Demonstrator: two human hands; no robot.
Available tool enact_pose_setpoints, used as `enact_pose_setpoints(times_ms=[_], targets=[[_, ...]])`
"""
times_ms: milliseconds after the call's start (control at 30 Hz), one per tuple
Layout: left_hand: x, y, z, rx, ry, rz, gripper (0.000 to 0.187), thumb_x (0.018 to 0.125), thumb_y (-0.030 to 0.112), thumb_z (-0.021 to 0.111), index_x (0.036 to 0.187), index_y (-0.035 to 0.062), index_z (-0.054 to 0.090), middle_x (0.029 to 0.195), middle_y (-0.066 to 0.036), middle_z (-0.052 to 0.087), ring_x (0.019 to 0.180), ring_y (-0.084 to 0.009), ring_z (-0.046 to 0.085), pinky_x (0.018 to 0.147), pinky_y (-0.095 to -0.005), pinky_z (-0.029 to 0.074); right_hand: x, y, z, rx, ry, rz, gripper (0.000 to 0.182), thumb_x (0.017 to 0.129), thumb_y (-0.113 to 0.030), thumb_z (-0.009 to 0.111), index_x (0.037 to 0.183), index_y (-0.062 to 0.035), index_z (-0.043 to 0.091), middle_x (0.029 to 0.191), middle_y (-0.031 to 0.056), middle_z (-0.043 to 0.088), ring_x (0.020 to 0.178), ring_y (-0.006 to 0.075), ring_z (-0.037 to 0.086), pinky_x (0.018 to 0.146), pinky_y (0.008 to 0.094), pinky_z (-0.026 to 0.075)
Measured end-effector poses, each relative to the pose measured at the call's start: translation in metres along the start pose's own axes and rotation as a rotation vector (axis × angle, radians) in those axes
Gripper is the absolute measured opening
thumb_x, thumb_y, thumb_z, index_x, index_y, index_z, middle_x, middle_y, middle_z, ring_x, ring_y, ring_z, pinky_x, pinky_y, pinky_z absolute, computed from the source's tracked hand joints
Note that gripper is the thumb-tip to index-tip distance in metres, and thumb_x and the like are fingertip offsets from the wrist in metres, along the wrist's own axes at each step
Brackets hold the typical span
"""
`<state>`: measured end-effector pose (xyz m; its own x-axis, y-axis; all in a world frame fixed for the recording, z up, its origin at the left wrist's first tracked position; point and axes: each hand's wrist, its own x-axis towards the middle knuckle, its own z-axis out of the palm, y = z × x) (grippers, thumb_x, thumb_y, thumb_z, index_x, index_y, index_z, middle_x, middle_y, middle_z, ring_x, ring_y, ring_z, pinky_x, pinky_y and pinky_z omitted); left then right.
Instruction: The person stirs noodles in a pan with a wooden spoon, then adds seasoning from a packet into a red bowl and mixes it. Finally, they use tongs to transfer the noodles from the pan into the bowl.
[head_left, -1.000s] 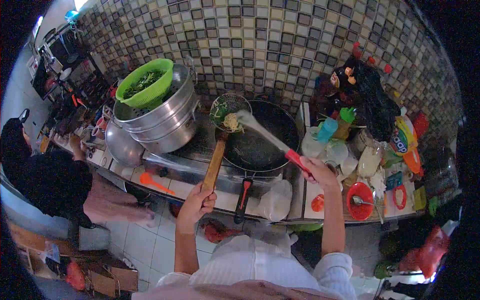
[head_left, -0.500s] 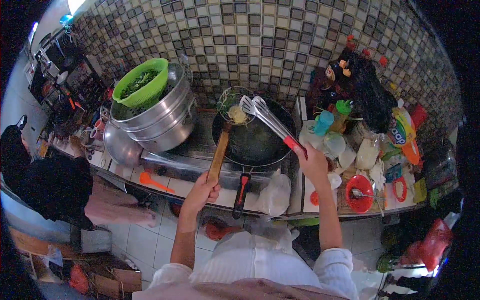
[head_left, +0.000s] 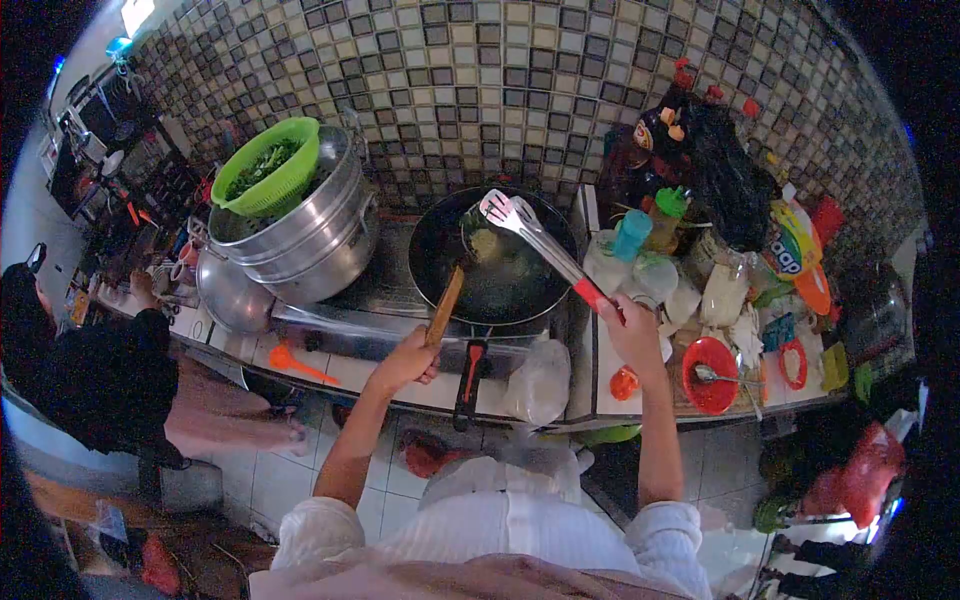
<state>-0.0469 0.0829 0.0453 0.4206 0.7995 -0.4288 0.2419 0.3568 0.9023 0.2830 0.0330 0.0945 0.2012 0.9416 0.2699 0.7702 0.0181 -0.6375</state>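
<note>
My left hand [head_left: 406, 362] is wrapped round the wooden handle of a wire skimmer [head_left: 446, 308]. The skimmer's basket is down inside the black wok [head_left: 425, 270], with a pale clump of food [head_left: 485, 243] in it. My right hand [head_left: 630, 325] grips metal tongs [head_left: 548, 246] with red handle parts. Their slotted tips hang above the far part of the wok, apart from the clump as far as I can see. The wok's black and red handle [head_left: 471, 385] points toward me, with neither hand on it.
Left of the wok stands a large steamer pot [head_left: 310, 245] bearing a green basket [head_left: 290, 190] of leafy greens. An orange spoon [head_left: 300, 365] lies at the counter edge. To the right are a clear bag [head_left: 540, 382], a red bowl [head_left: 711, 375], jars and bottles. Another person [head_left: 90, 370] is at far left.
My left hand has lowered the skimmer, so its basket is now in the wok instead of raised over its rim. The tongs stay held above the wok. The view has shifted slightly.
</note>
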Motion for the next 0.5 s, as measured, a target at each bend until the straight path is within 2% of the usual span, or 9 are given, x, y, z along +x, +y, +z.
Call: enact_pose_setpoints(times_ms=[67,200,267,400,467,500], targets=[[-0.002,-0.001,0.005,-0.13,-0.043,-0.132,0.016,0.082,0.007,0.039,0.096,0.0075,0.033,0.065,-0.004,0.039,0.046,-0.0081,0.038,0.036,-0.0211,0.03,0.0,0.0,-0.002,0.028,0.0,-0.003,0.034,0.083,-0.036,0.047,0.079,-0.0023,0.051,0.062,0.0186,0.053,0.059,0.0373,0.052,0.054,0.0412,0.04],[-0.031,0.018,0.019,-0.286,-0.132,-0.141,0.014,0.082,0.006,0.039,0.095,0.0084,0.033,0.066,-0.003,0.039,0.046,-0.0069,0.036,0.037,-0.0199,0.028,0.003,-0.009,-0.008,0.077,-0.051,0.042,0.035,0.083,-0.036,0.046,0.079,-0.0015,0.051,0.06,0.0182,0.051,0.056,0.035,0.051,0.053,0.0396,0.039],[-0.037,0.021,0.023,-0.342,-0.133,-0.249,0.012,0.086,0.013,0.045,0.094,0.011,0.036,0.065,0.0,0.039,0.046,-0.0045,0.033,0.035,-0.0169,0.024,0.005,-0.005,-0.005,0.109,-0.047,0.034,0.036,0.083,-0.037,0.047,0.079,-0.0009,0.051,0.059,0.018,0.05,0.054,0.0317,0.051,0.052,0.0383,0.038],[-0.043,0.021,0.025,-0.48,-0.162,-0.264,0.015,0.085,0.012,0.046,0.097,0.0104,0.038,0.065,0.0,0.04,0.046,-0.003,0.033,0.034,-0.0154,0.024,0.006,-0.02,-0.011,0.141,-0.071,0.065,0.038,0.083,-0.038,0.046,0.078,-0.0004,0.051,0.058,0.0181,0.048,0.054,0.0309,0.051,0.052,0.0385,0.037],[-0.043,0.021,0.026,-0.701,-0.236,-0.314,0.017,0.085,0.012,0.047,0.099,0.009,0.038,0.065,0.0,0.04,0.046,-0.0026,0.034,0.032,-0.0133,0.025,0.008,-0.02,-0.01,0.158,-0.09,0.082,0.041,0.083,-0.04,0.046,0.079,0.0005,0.052,0.059,0.0194,0.05,0.055,0.0308,0.051,0.053,0.0383,0.038],[-0.043,0.02,0.024,-0.701,-0.236,-0.315,0.017,0.085,0.012,0.047,0.099,0.009,0.038,0.065,0.0,0.04,0.046,-0.0026,0.034,0.032,-0.0133,0.025,0.008,-0.018,-0.008,0.159,-0.091,0.083,0.041,0.083,-0.04,0.046,0.079,0.0005,0.052,0.059,0.0194,0.05,0.055,0.0308,0.051,0.053,0.0383,0.038]])
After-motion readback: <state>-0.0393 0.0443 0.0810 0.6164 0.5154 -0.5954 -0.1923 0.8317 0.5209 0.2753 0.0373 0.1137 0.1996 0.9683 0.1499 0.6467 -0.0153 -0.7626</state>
